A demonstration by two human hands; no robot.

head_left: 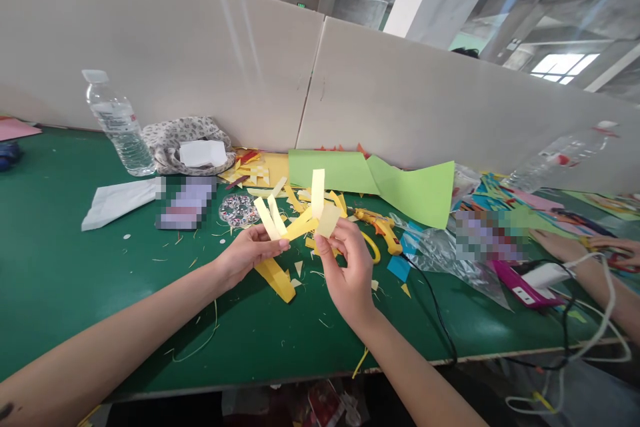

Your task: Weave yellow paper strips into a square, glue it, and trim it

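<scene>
Between my two hands, above the green table, is a piece made of yellow paper strips [301, 225]. My left hand [253, 250] pinches its left end, where two pale yellow strips stick up. The fingers of my right hand [347, 267] are closed on the right end, by a pale yellow paper tab [328, 220]. One pale strip [318, 192] stands upright near the middle. A wider yellow strip [276, 279] slants down below my left hand; I cannot tell whether it joins the held piece. Yellow scraps lie beneath and behind the hands.
A yellow glue gun [383, 227] with a black cord lies right of my hands. Green paper sheets [330, 172] lean at the back wall. Water bottles [120, 123] stand at both sides. A magenta power strip [525, 290] with cables and another person's hands [557, 245] are at right.
</scene>
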